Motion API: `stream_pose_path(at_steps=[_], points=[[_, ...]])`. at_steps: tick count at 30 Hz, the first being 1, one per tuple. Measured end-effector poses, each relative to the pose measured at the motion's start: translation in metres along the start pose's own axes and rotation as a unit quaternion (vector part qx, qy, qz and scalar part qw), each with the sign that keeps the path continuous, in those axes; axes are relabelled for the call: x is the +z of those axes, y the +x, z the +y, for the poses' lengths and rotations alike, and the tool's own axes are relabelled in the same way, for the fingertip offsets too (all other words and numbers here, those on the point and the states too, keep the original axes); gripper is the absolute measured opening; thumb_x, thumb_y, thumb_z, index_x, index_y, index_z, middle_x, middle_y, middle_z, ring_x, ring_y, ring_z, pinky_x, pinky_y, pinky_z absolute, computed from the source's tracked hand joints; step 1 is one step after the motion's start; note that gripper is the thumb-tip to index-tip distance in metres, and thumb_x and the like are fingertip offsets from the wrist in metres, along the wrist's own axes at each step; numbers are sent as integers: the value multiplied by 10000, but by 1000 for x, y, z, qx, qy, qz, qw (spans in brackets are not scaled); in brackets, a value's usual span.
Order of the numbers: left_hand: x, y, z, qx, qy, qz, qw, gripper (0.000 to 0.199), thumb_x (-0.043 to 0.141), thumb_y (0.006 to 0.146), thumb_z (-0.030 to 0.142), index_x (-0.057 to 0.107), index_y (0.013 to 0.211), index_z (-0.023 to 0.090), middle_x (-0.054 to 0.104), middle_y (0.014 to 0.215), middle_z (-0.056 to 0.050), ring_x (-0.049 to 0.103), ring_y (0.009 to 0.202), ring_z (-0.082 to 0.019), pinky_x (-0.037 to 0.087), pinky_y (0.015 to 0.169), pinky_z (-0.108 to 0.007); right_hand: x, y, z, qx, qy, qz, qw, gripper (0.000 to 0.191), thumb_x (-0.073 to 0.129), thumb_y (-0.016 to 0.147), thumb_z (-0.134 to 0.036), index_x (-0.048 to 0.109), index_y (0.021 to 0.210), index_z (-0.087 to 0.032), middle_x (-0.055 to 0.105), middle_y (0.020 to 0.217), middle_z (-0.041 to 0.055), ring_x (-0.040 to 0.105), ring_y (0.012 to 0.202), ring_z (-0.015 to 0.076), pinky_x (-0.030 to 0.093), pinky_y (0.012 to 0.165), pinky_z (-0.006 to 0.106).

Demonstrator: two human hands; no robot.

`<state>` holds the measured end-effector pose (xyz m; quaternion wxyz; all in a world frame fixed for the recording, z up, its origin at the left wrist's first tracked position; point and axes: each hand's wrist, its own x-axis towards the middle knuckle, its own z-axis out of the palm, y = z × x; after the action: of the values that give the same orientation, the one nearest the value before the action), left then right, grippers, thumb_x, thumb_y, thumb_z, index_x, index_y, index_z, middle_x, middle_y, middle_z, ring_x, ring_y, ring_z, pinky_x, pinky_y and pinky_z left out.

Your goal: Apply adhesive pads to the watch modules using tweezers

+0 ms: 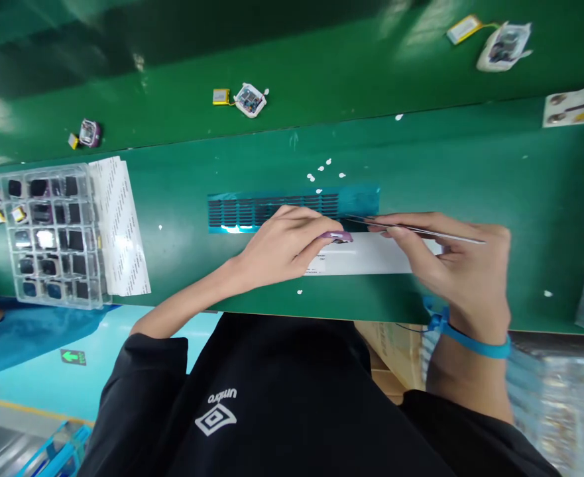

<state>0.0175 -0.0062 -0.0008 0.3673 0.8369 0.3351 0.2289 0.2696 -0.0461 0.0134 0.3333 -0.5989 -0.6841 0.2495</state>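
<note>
A small purple casing [339, 236] is pinched between the thumb and fingers of my left hand [292, 242]. My right hand [445, 258] grips a pair of metal tweezers [433, 233], whose tips point left over a blue film sheet [360, 199] with rows of dark strips. Those tips are close to the strips at the sheet's right part; whether they hold one, I cannot tell. Beneath both hands lies a white paper strip [371, 255], partly covered by them. The casing's inside is mostly hidden by my fingers.
A clear compartment tray [53, 301] with dark-faced pieces stands at the left, beside white printed sheets [127, 232]. Opened casings with batteries, such as a white casing [250, 101], sit on the far green surface. Small white bits [321, 168] are scattered beyond the film.
</note>
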Motion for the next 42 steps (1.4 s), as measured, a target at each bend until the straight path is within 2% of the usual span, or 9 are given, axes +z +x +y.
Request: stream_pose_path(at_steps=[10, 15, 20, 25, 27, 30, 33, 38, 42], points=[[19, 12, -23, 29, 16, -53, 998, 307, 426, 1108, 245, 678, 1272, 188, 732, 1257, -107, 584, 1347, -248, 457, 1055, -391, 0, 3, 14, -14, 13, -10, 1000, 141, 696, 986, -312, 832, 1014, -288, 831, 966, 4, 799, 825, 174, 626, 698, 286], [23, 16, -21, 21, 45, -70, 996, 282, 444, 1087, 198, 683, 1236, 195, 742, 1207, -93, 568, 1382, -266, 424, 1028, -401, -3, 9, 14, -76, 0, -30, 997, 131, 718, 966, -309, 829, 1028, -341, 822, 1018, -16, 807, 887, 216, 657, 777, 366], [26, 21, -18, 16, 84, -75, 994, 291, 413, 1085, 188, 674, 1210, 179, 773, 1014, -83, 564, 1356, -279, 409, 978, -409, 0, 11, 7, -133, -62, -38, 988, 185, 713, 952, -239, 819, 1052, -352, 819, 1019, -37, 811, 874, 225, 654, 734, 374], [22, 22, -9, 27, 111, -101, 988, 306, 416, 1064, 137, 682, 1215, 157, 794, 1086, -103, 562, 1352, -299, 411, 948, -421, -3, 20, -13, -173, -119, 38, 977, 319, 730, 939, -160, 788, 1175, -367, 803, 1126, -24, 806, 958, 248, 633, 734, 389], [11, 18, 0, 39, 100, -74, 991, 301, 431, 1046, 123, 708, 1155, 169, 796, 1123, -102, 601, 1296, -293, 423, 969, -428, -3, 29, -25, -202, -117, 102, 967, 411, 732, 935, -128, 756, 1252, -389, 792, 1169, -29, 804, 963, 241, 630, 726, 379], [-14, 12, 8, -37, -9, 95, 995, 273, 449, 1072, 254, 706, 1158, 216, 796, 1085, -76, 696, 1054, -243, 481, 919, -407, 6, 43, -43, -256, -90, 196, 942, 455, 718, 945, -117, 739, 1285, -419, 795, 1156, -60, 806, 931, 223, 629, 694, 337], [-42, 7, -3, -188, -201, 252, 928, 249, 473, 1071, 368, 682, 1147, 253, 789, 1007, -46, 677, 744, -162, 516, 703, -325, 23, 50, -53, -288, -35, 224, 931, 418, 718, 950, -139, 752, 1270, -406, 795, 1151, -72, 807, 933, 226, 648, 691, 326], [-57, 2, -30, -306, -397, 242, 831, 194, 517, 1043, 297, 669, 1011, 180, 792, 966, -55, 614, 653, -102, 477, 561, -239, 48, 45, -50, -306, -16, 140, 941, 570, 705, 934, -80, 661, 1383, -429, 755, 1223, -77, 799, 1012, 253, 697, 752, 388], [-44, 0, -35, -283, -415, 237, 832, 148, 649, 972, 217, 680, 836, 168, 695, 804, -2, 559, 635, -71, 435, 548, -210, 56, 42, -48, -334, 9, 88, 938, 577, 756, 905, -105, 665, 1391, -402, 754, 1223, -48, 806, 975, 227, 700, 746, 341]])
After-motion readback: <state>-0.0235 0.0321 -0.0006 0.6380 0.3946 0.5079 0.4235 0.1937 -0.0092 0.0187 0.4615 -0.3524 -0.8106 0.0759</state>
